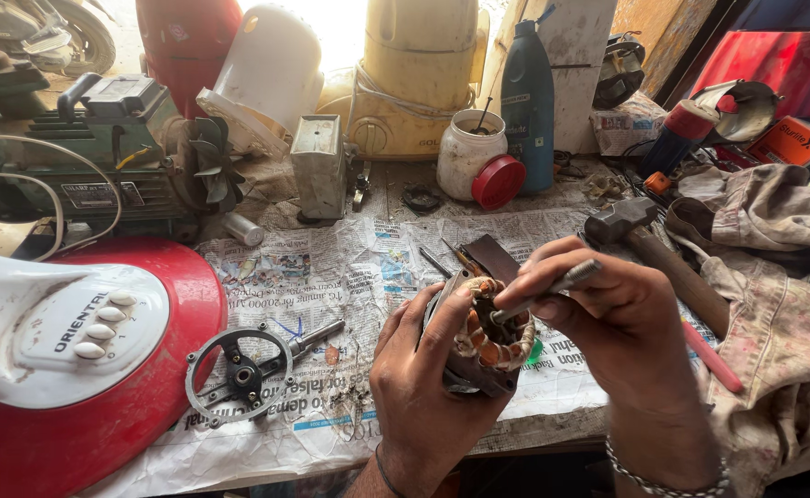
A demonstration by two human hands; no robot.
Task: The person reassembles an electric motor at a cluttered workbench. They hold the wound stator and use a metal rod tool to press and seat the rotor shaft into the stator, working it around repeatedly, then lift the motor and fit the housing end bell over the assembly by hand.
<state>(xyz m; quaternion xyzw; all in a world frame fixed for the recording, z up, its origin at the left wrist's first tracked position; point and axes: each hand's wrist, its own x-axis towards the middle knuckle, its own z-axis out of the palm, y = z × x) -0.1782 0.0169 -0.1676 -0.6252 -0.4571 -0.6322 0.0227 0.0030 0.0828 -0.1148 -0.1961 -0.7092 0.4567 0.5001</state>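
**Stator Held Over the Counter Edge, Tool Entering From the Right**

The left hand [423, 378] is gripping the motor stator [483, 337] from the left and below, its fingers clenched around the metal core. The stator is sitting above the near edge of the counter [552, 429], over the newspaper [331, 277], with its open face and orange-and-white windings tilted up toward the camera.

The right hand [612, 323] is pinching a thin metal rod [552, 284] between thumb and forefingers. The rod's long axis is running from upper right to lower left, its tip meeting the windings at the upper right of the ring. The right wrist is arching above the stator; the left wrist is rising from below. A hammer [649, 244] is lying just beyond the right hand.
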